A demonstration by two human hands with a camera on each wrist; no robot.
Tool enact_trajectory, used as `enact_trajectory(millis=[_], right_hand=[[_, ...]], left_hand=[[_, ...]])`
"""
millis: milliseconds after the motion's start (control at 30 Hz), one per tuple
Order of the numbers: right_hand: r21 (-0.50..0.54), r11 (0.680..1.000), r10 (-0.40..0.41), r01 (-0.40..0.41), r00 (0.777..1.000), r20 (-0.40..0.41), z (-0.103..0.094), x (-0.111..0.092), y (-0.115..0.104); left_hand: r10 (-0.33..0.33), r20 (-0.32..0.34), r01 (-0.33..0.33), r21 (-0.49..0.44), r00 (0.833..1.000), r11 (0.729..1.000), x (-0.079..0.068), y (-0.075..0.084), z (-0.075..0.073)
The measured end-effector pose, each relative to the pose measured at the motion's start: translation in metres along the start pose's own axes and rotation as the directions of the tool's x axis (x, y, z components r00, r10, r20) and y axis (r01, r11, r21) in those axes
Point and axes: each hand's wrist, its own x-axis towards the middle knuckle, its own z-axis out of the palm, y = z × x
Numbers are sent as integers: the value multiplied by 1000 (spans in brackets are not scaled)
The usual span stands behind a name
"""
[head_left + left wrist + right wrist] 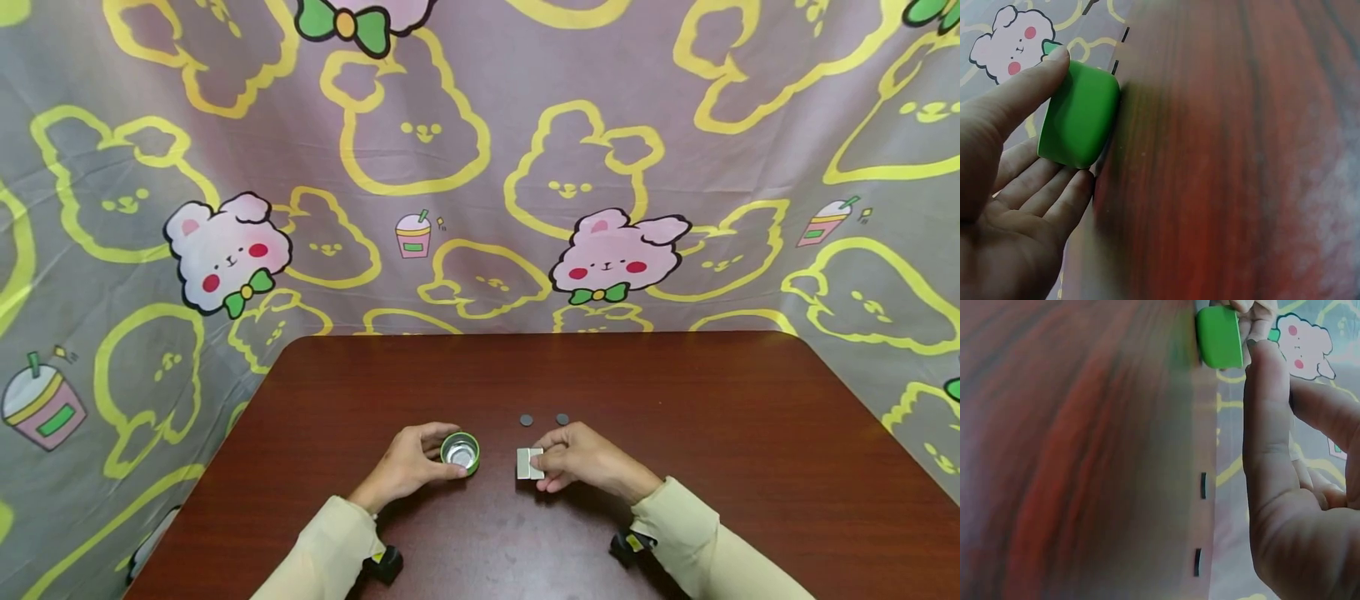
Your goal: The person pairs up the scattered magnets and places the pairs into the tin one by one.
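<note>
My left hand point(408, 460) holds a small round green tin point(471, 442), open at the top with a shiny silver inside. In the left wrist view, the thumb presses one side of the green tin point(1082, 115) while fingertips support the other, its base close to the tabletop. To the right, my right hand point(588, 457) pinches a small pale silvery rectangular piece point(523, 463) with a seam down its middle, between thumb and fingers. That piece is mostly hidden behind the fingers point(1267, 400) in the right wrist view.
Two small dark discs point(527, 420) point(562, 419) lie on the brown wooden table point(420, 375), just beyond the right hand. A patterned cloth point(480, 200) hangs behind and beside the table. Black devices are strapped at both wrists.
</note>
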Motion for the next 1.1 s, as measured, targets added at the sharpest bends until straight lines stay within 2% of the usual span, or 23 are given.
enact_trajectory(millis=[233, 500, 800, 1100], right_hand=[[37, 999, 2, -2, 1000, -21, 9, 13, -2], [74, 997, -15, 18, 999, -39, 17, 22, -8], [108, 994, -9, 12, 999, -33, 26, 34, -9], [138, 990, 8, -1, 999, -50, 36, 44, -12]], left_hand=[[-8, 10, 8, 9, 1000, 1000, -7, 22, -1], [-3, 10, 3, 25, 1000, 1000, -7, 22, 0], [-19, -19, 21, 73, 1000, 997, -7, 27, 1], [-32, 2, 32, 6, 999, 999, -7, 25, 0]])
